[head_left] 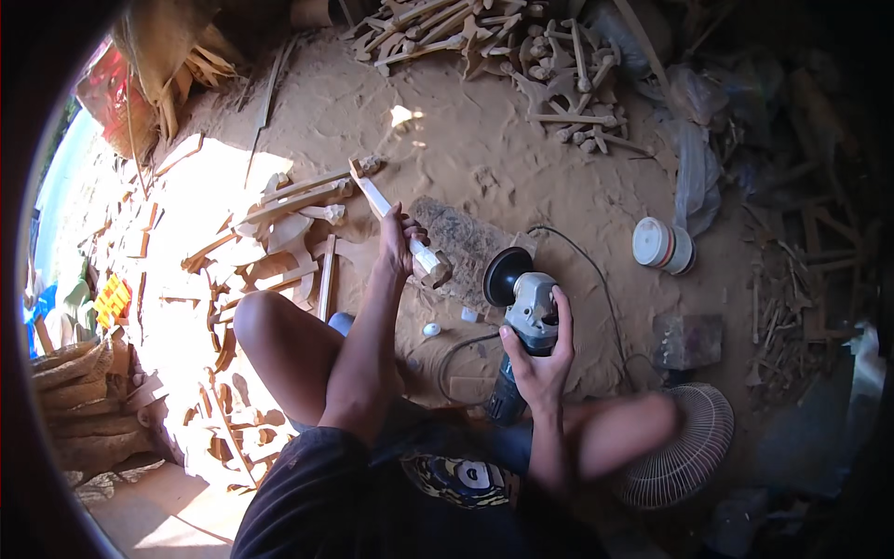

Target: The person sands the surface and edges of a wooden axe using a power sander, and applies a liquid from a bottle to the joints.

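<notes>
My left hand (399, 240) is closed round a long pale wooden leg (373, 194), gripping it close to its thick, carved lower end. The leg slants up and left, its narrow tip toward the wood pieces. My right hand (542, 359) holds an angle grinder (535, 312) by its body, fingers wrapped round the grey head and dark blue handle. A round black disc (507, 276) on the grinder faces the leg's carved end, with a gap between them. Whether the disc spins I cannot tell. Beneath lies a dusty flat slab (456, 238).
Carved wooden pieces (298, 200) lie on the sandy floor at left; another heap (484, 37) is at the far side. A power cord (596, 265) curves beside the grinder. To the right are a white tub (663, 244) and a round wire fan guard (684, 447) by my knee.
</notes>
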Demonstrator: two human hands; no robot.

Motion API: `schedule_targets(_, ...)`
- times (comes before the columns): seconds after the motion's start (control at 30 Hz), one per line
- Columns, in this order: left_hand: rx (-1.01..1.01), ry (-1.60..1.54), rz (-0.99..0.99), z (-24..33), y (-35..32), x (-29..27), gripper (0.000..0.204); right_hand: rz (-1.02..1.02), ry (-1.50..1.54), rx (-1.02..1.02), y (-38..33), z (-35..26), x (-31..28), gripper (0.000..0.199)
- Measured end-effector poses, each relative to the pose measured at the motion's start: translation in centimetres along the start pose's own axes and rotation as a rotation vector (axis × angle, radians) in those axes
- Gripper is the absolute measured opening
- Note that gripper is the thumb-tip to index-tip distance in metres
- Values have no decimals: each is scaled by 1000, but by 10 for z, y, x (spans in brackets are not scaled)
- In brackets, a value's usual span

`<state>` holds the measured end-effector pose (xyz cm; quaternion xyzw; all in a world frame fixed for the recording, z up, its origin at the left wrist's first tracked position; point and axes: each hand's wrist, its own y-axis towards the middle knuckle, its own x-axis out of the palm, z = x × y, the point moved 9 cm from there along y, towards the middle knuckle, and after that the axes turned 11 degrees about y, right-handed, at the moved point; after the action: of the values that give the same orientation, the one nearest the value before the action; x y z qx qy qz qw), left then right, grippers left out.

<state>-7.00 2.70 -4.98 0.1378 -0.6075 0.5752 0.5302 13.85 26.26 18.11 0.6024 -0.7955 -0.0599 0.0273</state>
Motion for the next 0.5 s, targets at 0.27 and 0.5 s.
schedule_targets(0.27,183,124,133,15,-35,27,35,-152,-149,76,-3,-2,39,80)
schedule_targets(0.5,223,236,260,31,-57,30,31,-219,-159,-19,-8,-2,70,81)
